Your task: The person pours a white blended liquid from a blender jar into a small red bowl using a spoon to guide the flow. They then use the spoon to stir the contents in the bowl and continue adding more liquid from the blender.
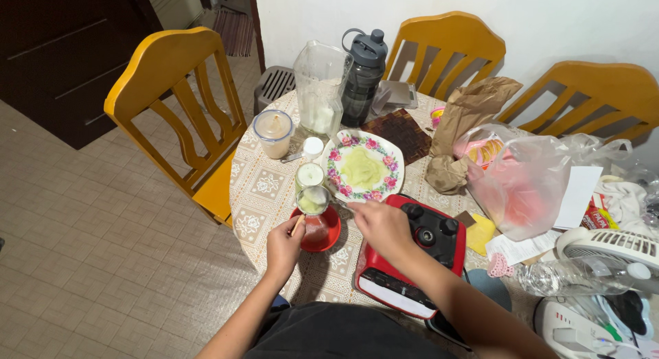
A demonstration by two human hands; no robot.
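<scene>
Bare-skinned left hand (285, 244), low centre of the frame, closed around a thin pale stick-like handle, just beside the red bowl (328, 234). Right hand (382, 225), just right of centre, fingers curled on a slim utensil hard to make out, tip reaching toward a small glass jar (313, 199) with pale green paste inside. Jar held tilted over the red bowl's upper rim; whether resting on it, cannot tell. Directly above, a second small jar (309, 174) with a whitish top. Right of these, a flowered plate (341, 175) bearing a light green mound. Under the right wrist, a red blender base (384, 273) with black knobs. Further up the lace-patterned table (261, 194): lidded plastic cup (274, 132), clear blender jug (320, 88), dark water bottle (364, 74). Far right, crumpled brown paper bag (467, 119) and pink plastic bag (525, 184).
</scene>
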